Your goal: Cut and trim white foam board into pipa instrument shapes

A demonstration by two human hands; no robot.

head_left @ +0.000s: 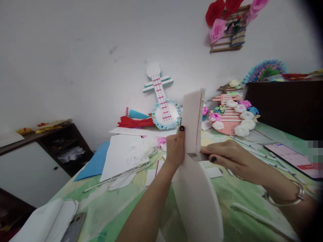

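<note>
A white foam board (198,201) stands on edge in front of me, its lower part widening into a rounded shape and its upper part a straight neck. My left hand (176,148) is closed around the neck from the left, thumb lying along it. A reddish line runs down the neck's right side. In my right hand (233,159) is a knife with a flat grey blade (197,156), which touches the board where neck and round part meet. My fingers hide most of the knife's handle.
A decorated paper lute (163,101) leans on the wall behind. White yarn (143,149) and white sheets (114,156) lie to the left. A pink flower-covered lute (229,114), a phone (294,158) and rolled paper sticks (264,158) are on the right.
</note>
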